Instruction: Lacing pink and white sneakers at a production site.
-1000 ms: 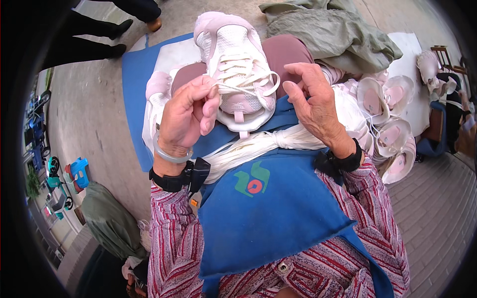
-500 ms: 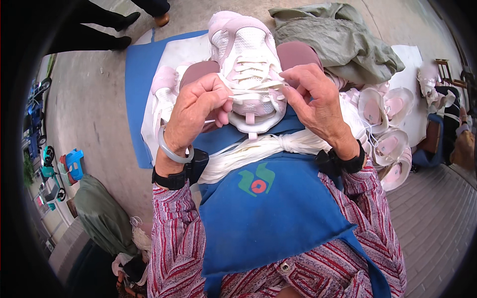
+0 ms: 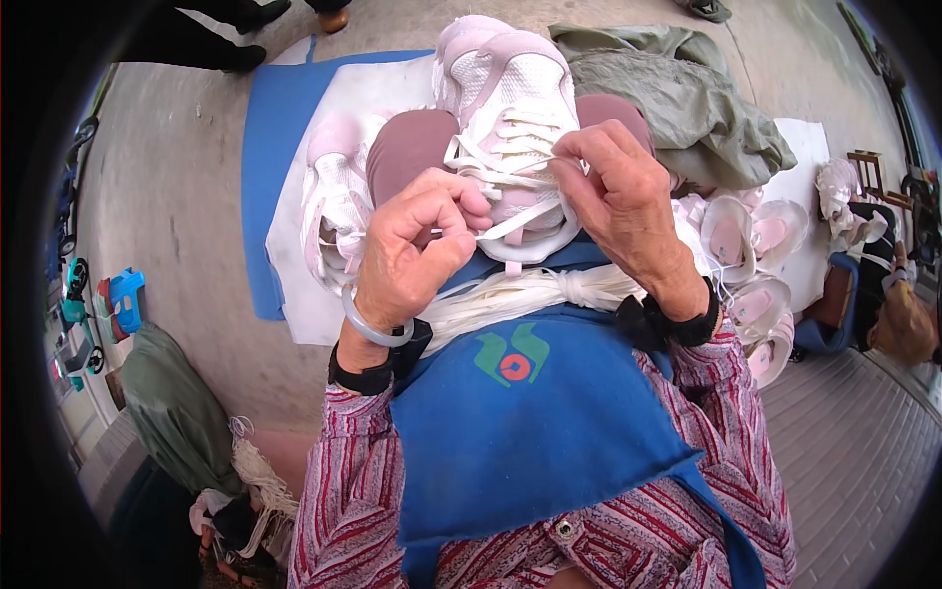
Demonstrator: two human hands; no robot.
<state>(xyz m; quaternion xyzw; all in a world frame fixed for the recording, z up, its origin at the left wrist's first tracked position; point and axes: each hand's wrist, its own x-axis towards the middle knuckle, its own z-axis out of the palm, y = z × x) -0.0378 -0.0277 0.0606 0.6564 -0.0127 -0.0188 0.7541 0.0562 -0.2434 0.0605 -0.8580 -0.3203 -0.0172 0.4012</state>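
Note:
A white and pink sneaker [image 3: 527, 90] rests between my knees, its heel end toward me. White lace runs in crossed rows up its front. My left hand [image 3: 417, 245] pinches a flat white shoelace [image 3: 522, 216], which stretches from the fingertips across the shoe's opening. At the shoe's right side, my right hand [image 3: 623, 196] is closed, thumb and forefinger gripping the lace by the upper eyelets. A tied bundle of loose white laces [image 3: 535, 293] lies across my lap on the blue apron [image 3: 549, 432].
More sneakers [image 3: 336, 196] stand on a white sheet to the left. Several unlaced shoes [image 3: 728, 236] are stacked at the right, below a grey-green cloth [image 3: 677, 98]. Another person's dark-clad legs [image 3: 191, 37] are at the far left. A seated person's arm [image 3: 901, 314] shows at the right edge.
My left hand has drawn down and away from the shoe, pulling the lace out in a taut line. My right hand stays near the eyelets. The view has shifted slightly.

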